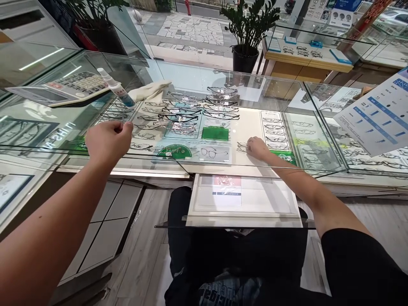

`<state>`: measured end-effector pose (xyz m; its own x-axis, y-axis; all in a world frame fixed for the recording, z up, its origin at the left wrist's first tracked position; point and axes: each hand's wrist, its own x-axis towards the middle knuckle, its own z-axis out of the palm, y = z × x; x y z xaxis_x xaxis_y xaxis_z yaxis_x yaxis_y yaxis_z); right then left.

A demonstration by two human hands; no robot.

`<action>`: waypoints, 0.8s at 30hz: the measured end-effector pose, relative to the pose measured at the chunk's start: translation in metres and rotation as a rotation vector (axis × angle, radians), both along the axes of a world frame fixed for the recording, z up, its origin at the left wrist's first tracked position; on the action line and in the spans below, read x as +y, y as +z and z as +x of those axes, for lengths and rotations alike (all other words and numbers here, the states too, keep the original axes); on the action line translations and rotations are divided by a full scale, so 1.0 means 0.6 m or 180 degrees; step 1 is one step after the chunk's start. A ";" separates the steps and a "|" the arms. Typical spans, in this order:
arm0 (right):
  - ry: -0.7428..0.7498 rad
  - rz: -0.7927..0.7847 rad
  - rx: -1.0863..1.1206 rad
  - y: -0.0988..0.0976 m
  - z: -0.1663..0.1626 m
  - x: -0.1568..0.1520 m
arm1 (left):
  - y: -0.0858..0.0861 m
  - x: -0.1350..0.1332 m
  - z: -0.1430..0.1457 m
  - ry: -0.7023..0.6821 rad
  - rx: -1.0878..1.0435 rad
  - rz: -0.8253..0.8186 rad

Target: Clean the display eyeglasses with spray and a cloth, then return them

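Fingers (251,146) of the right hand (257,148) bend down onto a thin spectacle frame (242,147) just right of the green card (215,133); I cannot tell whether they grip it. Well left of the card, the left hand (108,140) is curled closed, thumb meeting forefinger. A spray bottle (118,90) lies farther up-left of the card.
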<state>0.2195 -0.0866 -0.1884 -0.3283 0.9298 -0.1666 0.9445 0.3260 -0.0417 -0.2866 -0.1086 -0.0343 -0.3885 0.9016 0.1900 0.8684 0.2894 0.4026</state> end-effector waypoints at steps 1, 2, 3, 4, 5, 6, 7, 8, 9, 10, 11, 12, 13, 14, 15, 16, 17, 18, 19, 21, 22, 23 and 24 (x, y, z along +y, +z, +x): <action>0.0008 0.0000 0.0009 -0.001 0.000 -0.002 | 0.000 0.000 0.001 0.0007 0.0009 0.0000; 0.0017 0.0002 0.0020 -0.002 -0.001 -0.005 | 0.001 0.000 0.001 0.0006 0.0014 0.0007; 0.0025 0.0006 0.0030 -0.003 -0.001 -0.008 | 0.001 0.000 0.002 0.0004 0.0012 0.0014; 0.0032 0.0013 0.0041 -0.003 -0.002 -0.011 | 0.001 -0.001 0.002 -0.0002 0.0006 0.0019; 0.0036 0.0023 0.0053 -0.004 -0.002 -0.014 | 0.001 -0.001 0.002 -0.0003 0.0001 0.0026; 0.0041 0.0033 0.0066 -0.004 -0.002 -0.018 | 0.002 -0.002 0.003 -0.0006 -0.0008 0.0029; 0.0048 0.0044 0.0080 -0.004 -0.002 -0.022 | 0.002 -0.002 0.004 -0.0012 -0.0016 0.0021; 0.0056 0.0057 0.0096 -0.004 -0.001 -0.026 | 0.003 -0.003 0.004 -0.0018 -0.0025 0.0014; 0.0065 0.0072 0.0112 -0.004 -0.001 -0.030 | 0.003 -0.003 0.005 -0.0019 -0.0028 0.0011; 0.0078 0.0089 0.0128 -0.004 -0.001 -0.034 | 0.004 -0.003 0.005 -0.0013 -0.0020 0.0017; 0.0093 0.0106 0.0141 -0.005 -0.001 -0.037 | 0.004 -0.003 0.006 -0.0013 -0.0009 0.0022; 0.0110 0.0123 0.0150 -0.006 -0.001 -0.040 | 0.004 -0.003 0.006 -0.0013 0.0002 0.0032; 0.0128 0.0139 0.0156 -0.008 -0.001 -0.043 | 0.004 -0.003 0.005 -0.0013 0.0011 0.0041; 0.0146 0.0153 0.0159 -0.010 -0.001 -0.044 | 0.003 -0.002 0.004 -0.0015 0.0018 0.0044; 0.0164 0.0166 0.0159 -0.012 -0.001 -0.046 | 0.002 -0.001 0.003 -0.0024 0.0023 0.0041; 0.0179 0.0181 0.0159 -0.014 -0.001 -0.046 | 0.001 -0.001 0.002 -0.0037 0.0025 0.0045; 0.0193 0.0198 0.0157 -0.015 -0.001 -0.047 | 0.000 0.000 0.000 -0.0054 0.0029 0.0053; 0.0205 0.0216 0.0156 -0.017 -0.001 -0.047 | 0.000 0.001 -0.001 -0.0067 0.0038 0.0066; 0.0215 0.0236 0.0157 -0.018 0.000 -0.047 | -0.001 0.001 -0.002 -0.0085 0.0051 0.0073; 0.0231 0.0281 0.0164 -0.019 0.002 -0.048 | -0.001 0.002 -0.003 -0.0105 0.0064 0.0074; 0.0240 0.0304 0.0169 -0.020 0.004 -0.049 | -0.001 0.001 -0.003 -0.0110 0.0066 0.0074; 0.0250 0.0326 0.0176 -0.021 0.005 -0.049 | 0.000 0.001 -0.002 -0.0114 0.0061 0.0075; 0.0259 0.0350 0.0182 -0.021 0.007 -0.050 | 0.000 0.001 -0.001 -0.0108 0.0046 0.0078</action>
